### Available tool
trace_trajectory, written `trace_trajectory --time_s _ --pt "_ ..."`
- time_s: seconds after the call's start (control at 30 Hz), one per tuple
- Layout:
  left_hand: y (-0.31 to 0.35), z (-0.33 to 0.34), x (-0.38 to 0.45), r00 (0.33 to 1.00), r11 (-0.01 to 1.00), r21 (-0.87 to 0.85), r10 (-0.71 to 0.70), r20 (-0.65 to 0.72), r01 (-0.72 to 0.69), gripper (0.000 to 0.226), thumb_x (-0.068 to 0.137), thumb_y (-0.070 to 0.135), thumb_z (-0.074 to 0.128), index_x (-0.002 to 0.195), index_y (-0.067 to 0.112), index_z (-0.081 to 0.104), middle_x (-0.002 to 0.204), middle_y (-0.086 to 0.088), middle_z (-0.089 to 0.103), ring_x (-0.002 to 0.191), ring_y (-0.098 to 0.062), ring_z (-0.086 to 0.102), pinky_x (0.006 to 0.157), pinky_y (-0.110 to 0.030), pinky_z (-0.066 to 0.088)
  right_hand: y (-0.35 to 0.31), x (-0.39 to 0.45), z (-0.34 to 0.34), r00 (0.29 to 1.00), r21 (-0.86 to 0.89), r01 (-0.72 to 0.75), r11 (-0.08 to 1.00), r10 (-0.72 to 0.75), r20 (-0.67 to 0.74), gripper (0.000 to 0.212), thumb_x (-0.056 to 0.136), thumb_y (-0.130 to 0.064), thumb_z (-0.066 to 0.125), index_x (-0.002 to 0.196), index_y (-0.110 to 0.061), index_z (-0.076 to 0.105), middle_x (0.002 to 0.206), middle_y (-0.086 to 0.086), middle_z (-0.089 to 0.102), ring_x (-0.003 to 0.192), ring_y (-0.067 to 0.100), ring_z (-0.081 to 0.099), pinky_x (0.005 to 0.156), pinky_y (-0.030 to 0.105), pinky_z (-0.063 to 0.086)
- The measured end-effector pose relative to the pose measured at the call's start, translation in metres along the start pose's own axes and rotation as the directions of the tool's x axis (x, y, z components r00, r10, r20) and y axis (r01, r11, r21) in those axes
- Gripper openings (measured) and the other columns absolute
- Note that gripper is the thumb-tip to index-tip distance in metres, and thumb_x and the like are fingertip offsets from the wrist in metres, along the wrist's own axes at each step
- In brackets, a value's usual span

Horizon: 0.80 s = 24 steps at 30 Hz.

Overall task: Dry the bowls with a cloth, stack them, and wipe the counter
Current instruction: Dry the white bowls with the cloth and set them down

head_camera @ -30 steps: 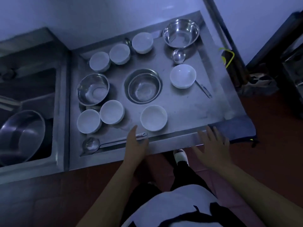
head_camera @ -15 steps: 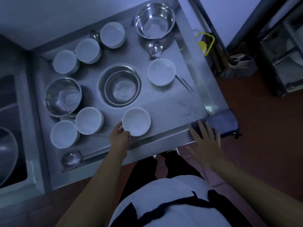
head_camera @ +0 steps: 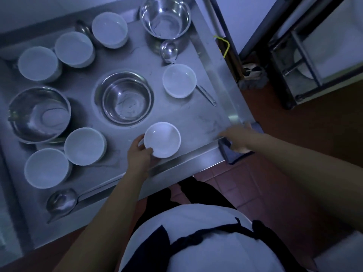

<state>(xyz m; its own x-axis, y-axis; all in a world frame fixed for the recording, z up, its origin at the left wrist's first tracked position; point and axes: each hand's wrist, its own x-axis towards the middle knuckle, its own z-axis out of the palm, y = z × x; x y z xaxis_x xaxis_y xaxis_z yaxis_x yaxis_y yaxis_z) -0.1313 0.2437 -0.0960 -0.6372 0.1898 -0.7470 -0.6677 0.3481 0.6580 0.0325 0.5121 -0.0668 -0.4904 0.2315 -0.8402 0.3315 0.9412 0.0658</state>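
Observation:
My left hand (head_camera: 139, 154) grips the rim of a white bowl (head_camera: 162, 139) near the front edge of the steel counter (head_camera: 200, 122). My right hand (head_camera: 238, 138) lies on a dark cloth (head_camera: 225, 149) that hangs over the counter's front right corner, fingers curled onto it. Several more white bowls stand on the counter: one at the right (head_camera: 179, 80), two at the front left (head_camera: 84, 146) (head_camera: 46, 168), three along the back (head_camera: 109, 29) (head_camera: 74, 49) (head_camera: 38, 63). Steel bowls sit in the middle (head_camera: 125, 99), at the left (head_camera: 39, 114) and at the back (head_camera: 166, 16).
A ladle (head_camera: 60, 201) lies along the front edge at the left. A second ladle (head_camera: 169, 51) lies near the back steel bowl, its handle running under the right white bowl. A metal rack (head_camera: 290, 65) stands right of the counter over a red tiled floor.
My left hand has closed round the front white bowl. My right hand moved from the air beside the counter onto the cloth at the corner. The view shifted closer and rightward.

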Motion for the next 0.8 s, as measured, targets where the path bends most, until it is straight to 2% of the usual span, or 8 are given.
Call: trace_trajectory --time_s 0.23,0.3,0.37,0.43,0.53,0.63,0.7,0.8 --pt "0.01 -0.003 -0.013 0.998 0.996 -0.076 0.046 0.049 -0.042 0.055 0.084 -0.022 0.051 0.131 0.006 0.058 0.129 -0.019 0.062 0.099 -0.026 0.061 0.045 -0.015 0.051 -0.01 -0.009 -0.007 0.993 0.053 -0.108 0.993 0.11 -0.037 0.023 0.088 -0.012 0.064 0.107 -0.025 0.066 0.109 -0.002 0.065 0.108 0.026 0.062 0.085 0.033 0.036" --pt "0.013 -0.008 -0.019 0.993 0.993 -0.095 0.079 0.083 -0.071 0.055 0.084 -0.021 0.054 0.133 0.005 0.058 0.127 -0.015 0.063 0.097 -0.018 0.062 0.049 -0.012 0.051 -0.012 -0.03 -0.007 0.988 0.154 -0.115 0.981 0.129 -0.085 0.01 0.088 -0.014 0.065 0.085 -0.023 0.066 0.091 -0.001 0.063 0.094 0.027 0.062 0.075 0.03 0.04" --pt "0.017 -0.012 -0.026 0.986 0.989 -0.118 0.099 0.132 -0.083 0.055 0.086 -0.018 0.055 0.135 0.007 0.058 0.119 -0.007 0.065 0.095 -0.009 0.062 0.053 -0.012 0.053 -0.013 -0.052 -0.002 0.968 0.332 -0.107 0.937 0.175 -0.183 0.008 0.088 -0.014 0.066 0.088 -0.019 0.072 0.093 0.005 0.065 0.092 0.03 0.063 0.076 0.038 0.046" --pt "0.022 -0.015 -0.031 0.977 0.986 -0.148 0.108 0.183 -0.081 0.053 0.087 -0.014 0.056 0.133 0.011 0.059 0.113 0.005 0.064 0.099 -0.011 0.064 0.061 -0.022 0.059 -0.015 -0.075 0.007 0.915 0.594 -0.025 0.804 0.258 -0.311 0.016 0.086 -0.008 0.07 0.1 -0.009 0.076 0.095 0.013 0.067 0.09 0.031 0.063 0.075 0.04 0.046" --pt "0.033 -0.015 -0.038 0.957 0.985 -0.154 0.121 0.264 -0.082 0.05 0.084 -0.009 0.063 0.127 0.018 0.061 0.115 0.008 0.06 0.111 -0.022 0.064 0.071 -0.037 0.062 -0.037 -0.108 0.022 0.74 0.833 0.156 0.53 0.496 -0.454 0.027 0.082 -0.002 0.077 0.108 -0.011 0.076 0.084 -0.005 0.066 0.086 0.019 0.062 0.07 0.019 0.045" --pt "0.046 -0.011 -0.042 0.917 0.986 -0.145 0.132 0.377 -0.083 0.05 0.078 0.001 0.063 0.122 0.025 0.057 0.121 -0.002 0.063 0.109 -0.026 0.064 0.068 -0.036 0.062 -0.075 -0.133 0.031 0.589 0.903 0.367 0.221 0.697 -0.41 0.026 0.085 0.001 0.075 0.108 -0.009 0.074 0.088 -0.005 0.07 0.082 0.005 0.066 0.066 0.01 0.048" --pt "0.053 -0.007 -0.045 0.893 0.989 -0.132 0.122 0.434 -0.071 0.049 0.087 -0.004 0.057 0.128 0.023 0.053 0.12 -0.01 0.064 0.107 -0.026 0.065 0.07 -0.039 0.063 -0.098 -0.141 0.037 0.541 0.882 0.472 -0.001 0.79 -0.289 0.015 0.088 -0.001 0.072 0.103 -0.004 0.075 0.088 0.007 0.073 0.082 0.005 0.069 0.068 0.023 0.054" --pt "0.06 -0.002 -0.051 0.859 0.985 -0.15 0.147 0.491 -0.082 0.049 0.089 -0.008 0.055 0.125 0.024 0.056 0.12 -0.009 0.062 0.107 -0.025 0.065 0.071 -0.046 0.063 -0.127 -0.146 0.039 0.539 0.737 0.6 -0.312 0.838 -0.085 0.012 0.091 -0.008 0.071 0.102 -0.006 0.075 0.1 0.019 0.075 0.097 0.034 0.073 0.079 0.049 0.059"
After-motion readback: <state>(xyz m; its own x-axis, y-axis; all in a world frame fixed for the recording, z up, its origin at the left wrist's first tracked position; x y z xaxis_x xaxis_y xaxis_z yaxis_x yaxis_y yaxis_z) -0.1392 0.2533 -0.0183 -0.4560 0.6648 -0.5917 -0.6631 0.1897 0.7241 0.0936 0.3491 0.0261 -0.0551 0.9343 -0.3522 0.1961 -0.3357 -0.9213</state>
